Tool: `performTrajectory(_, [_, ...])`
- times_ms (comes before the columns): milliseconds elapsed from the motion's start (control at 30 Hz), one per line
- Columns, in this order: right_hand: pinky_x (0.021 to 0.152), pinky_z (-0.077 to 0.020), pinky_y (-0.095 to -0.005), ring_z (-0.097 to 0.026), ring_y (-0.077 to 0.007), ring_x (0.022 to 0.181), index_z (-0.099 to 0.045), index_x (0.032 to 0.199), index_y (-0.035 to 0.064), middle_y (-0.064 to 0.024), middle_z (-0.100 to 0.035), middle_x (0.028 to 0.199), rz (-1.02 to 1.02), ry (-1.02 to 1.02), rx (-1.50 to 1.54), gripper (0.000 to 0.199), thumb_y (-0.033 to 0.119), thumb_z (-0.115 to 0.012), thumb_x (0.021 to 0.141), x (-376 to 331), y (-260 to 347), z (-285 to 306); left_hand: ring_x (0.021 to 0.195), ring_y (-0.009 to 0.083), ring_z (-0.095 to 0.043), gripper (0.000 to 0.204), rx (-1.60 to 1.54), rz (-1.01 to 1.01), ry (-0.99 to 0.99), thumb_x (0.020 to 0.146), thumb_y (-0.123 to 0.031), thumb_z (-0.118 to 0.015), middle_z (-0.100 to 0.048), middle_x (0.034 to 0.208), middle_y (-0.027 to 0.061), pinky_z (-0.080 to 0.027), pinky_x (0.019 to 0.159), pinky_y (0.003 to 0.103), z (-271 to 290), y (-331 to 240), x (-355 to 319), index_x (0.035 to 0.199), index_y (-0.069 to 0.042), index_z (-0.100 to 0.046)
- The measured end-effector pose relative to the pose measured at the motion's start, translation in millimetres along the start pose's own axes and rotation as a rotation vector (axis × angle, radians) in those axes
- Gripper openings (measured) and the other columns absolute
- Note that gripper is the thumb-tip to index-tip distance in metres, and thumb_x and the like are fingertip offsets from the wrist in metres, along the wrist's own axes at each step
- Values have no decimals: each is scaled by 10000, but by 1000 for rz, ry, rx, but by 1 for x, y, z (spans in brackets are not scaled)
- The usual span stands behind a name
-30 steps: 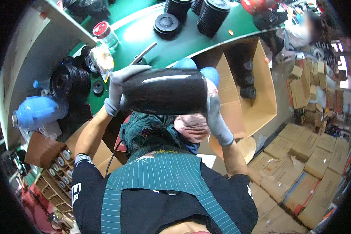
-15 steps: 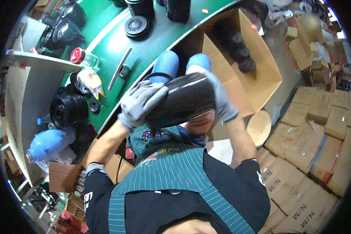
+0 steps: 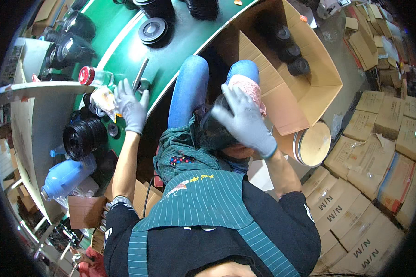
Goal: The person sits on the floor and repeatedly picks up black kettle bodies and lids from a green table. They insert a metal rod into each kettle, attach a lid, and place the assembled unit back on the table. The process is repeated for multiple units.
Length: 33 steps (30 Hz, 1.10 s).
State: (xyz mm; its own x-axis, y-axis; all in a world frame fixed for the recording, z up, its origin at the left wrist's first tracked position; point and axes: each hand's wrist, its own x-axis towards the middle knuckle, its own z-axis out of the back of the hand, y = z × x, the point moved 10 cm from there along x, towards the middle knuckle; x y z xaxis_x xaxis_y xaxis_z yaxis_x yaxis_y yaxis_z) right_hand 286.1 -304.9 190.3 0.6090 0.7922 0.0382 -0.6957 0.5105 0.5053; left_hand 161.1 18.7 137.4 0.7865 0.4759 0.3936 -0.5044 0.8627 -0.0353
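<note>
I sit at a green table [image 3: 180, 51] with my knees in blue jeans under its edge. My right hand [image 3: 246, 121], in a grey glove, is spread over a glossy black cylinder [image 3: 212, 130] that rests in my lap. A pink cloth [image 3: 247, 85] lies on my right knee just beyond it. My left hand [image 3: 130, 107], also gloved, reaches out to the table edge with its fingers apart, next to a thin dark tool [image 3: 140, 74] and a small yellow packet [image 3: 103, 99]. It holds nothing.
An open cardboard box [image 3: 309, 87] to my right holds several black cylinders. Black discs [image 3: 152, 30] and more black parts stand on the table. A blue jug [image 3: 67, 177] and black rings [image 3: 82, 137] lie at my left. Stacked cartons [image 3: 370, 152] cover the floor at right.
The black cylinder has come down from in front of me into my lap. My left hand has let go of it and reached out to the table edge.
</note>
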Motion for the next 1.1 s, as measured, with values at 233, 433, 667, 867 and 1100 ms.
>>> performTrajectory(233, [1026,-531,-498,-679,-429,1157,-565,1510,-7,-301,-657,1263,-101,98,63,1015,739,-750,847,-29,8,21,1117,443,-692,550,-302,224,285,1050,-412,-670,-691,1229,241,-554,950,513,-87,56,-9,1502,-106,-611])
performTrajectory(433, [784,-549,-517,-719,-373,918,-794,1095,57,-173,-761,987,-257,-138,202,457,492,-677,1020,43,-11,-5,960,335,-738,567,-445,96,91,1025,-387,-734,-769,1158,195,-575,858,423,-80,66,0,1464,-38,-654])
performTrajectory(667, [1153,-503,-476,-569,-315,1417,-236,1704,64,-159,-488,1636,-165,-546,1213,758,594,-310,1167,29,-40,-7,1069,128,-682,490,-1154,-53,632,1033,-180,-770,-759,1241,53,-565,937,300,32,-86,51,1484,-29,-653])
performTrajectory(867, [973,-571,-389,-706,-287,1138,-496,1544,52,-206,-700,1289,-321,-274,1984,769,666,-455,1084,50,-39,-37,1084,149,-719,517,-856,-384,936,962,-146,-797,-789,1202,136,-579,990,362,89,-177,46,1454,-49,-667])
performTrajectory(1100, [952,-622,-343,-757,-216,1079,-553,1494,-28,-168,-735,1348,182,-33,1547,472,174,-628,1074,91,-39,-65,1461,525,-473,907,-493,-421,613,921,-325,-812,-434,1611,347,-409,1212,560,133,-193,-1,1642,3,-371])
